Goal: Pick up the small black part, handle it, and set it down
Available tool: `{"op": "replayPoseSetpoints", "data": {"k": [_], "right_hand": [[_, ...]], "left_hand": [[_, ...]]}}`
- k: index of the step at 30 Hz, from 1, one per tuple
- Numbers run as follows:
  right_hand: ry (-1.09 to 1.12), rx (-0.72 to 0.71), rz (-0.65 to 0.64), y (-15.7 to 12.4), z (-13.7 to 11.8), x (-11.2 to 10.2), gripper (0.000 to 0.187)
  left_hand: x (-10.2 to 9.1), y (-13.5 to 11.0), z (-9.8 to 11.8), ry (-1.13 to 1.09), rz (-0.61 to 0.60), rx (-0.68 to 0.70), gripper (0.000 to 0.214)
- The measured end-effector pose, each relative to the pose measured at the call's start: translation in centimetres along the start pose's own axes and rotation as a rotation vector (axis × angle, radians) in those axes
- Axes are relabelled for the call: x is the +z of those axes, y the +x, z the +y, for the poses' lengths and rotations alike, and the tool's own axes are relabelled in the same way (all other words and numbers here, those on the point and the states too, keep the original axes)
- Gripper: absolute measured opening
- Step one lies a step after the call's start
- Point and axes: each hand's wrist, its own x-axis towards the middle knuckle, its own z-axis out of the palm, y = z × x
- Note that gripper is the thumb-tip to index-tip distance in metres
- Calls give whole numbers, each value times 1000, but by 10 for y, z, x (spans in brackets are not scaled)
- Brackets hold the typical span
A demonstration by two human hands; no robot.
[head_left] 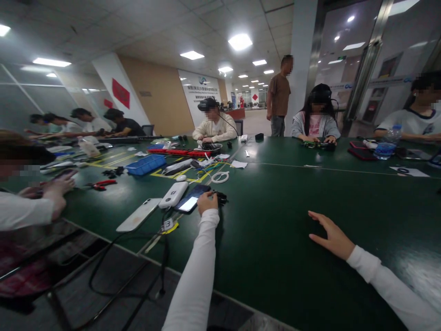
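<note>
My left hand point(207, 203) reaches forward over the green table, its fingers curled closed. Beside its thumb lies a dark bundle point(222, 198) that looks like black cable; whether the fingers grip it is hidden. Just left of this hand is a dark phone point(189, 204) with a bright white patch on its screen. A white power bank point(174, 194) lies beyond that, and a white phone point(138, 215) sits further left. My right hand point(332, 236) hovers at or just above the tabletop, holding nothing, thumb and fingers apart.
Toward the back left stand a blue tray point(146, 164) and a coiled white cable point(219, 177). Red-handled pliers point(104, 184) lie on the left. Black cords point(164, 257) hang over the table's front edge. Other people sit around the table point(275, 207); a water bottle point(386, 148) stands far right.
</note>
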Motion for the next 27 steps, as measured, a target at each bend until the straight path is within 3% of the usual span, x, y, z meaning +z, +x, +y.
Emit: {"op": "replayPoseSetpoints", "data": {"k": [14,27], "right_hand": [[-15,7,3,1,-7,-3,65],[-4,15,-6,0,-7,-4,63]], "left_hand": [[2,-3,4,142,-67,51,23],[-4,-6,10,134,-117,52,22]]}}
